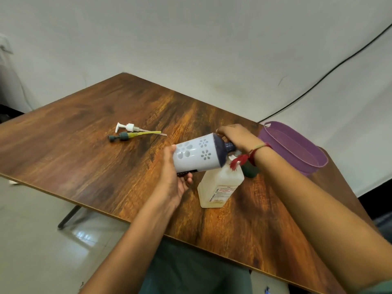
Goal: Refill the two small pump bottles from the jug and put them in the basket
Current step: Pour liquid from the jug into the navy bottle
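A white jug (195,153) with flower cut-outs and a dark blue top is tilted on its side above the table. My left hand (171,181) cups its base, thumb on the side and fingers curled underneath. My right hand (237,135) grips the dark blue neck end. Right below the jug's top stands a translucent white bottle (220,187) with a label, its pump off. A small dark green bottle (251,170) stands just behind it, partly hidden by my right wrist. The purple basket (297,145) sits at the table's right edge.
Two pump heads lie side by side on the wooden table (84,149) at the back left: a white pump head (129,127) and a dark pump head (124,136) with a yellow tube. A black cable runs down the wall behind the basket.
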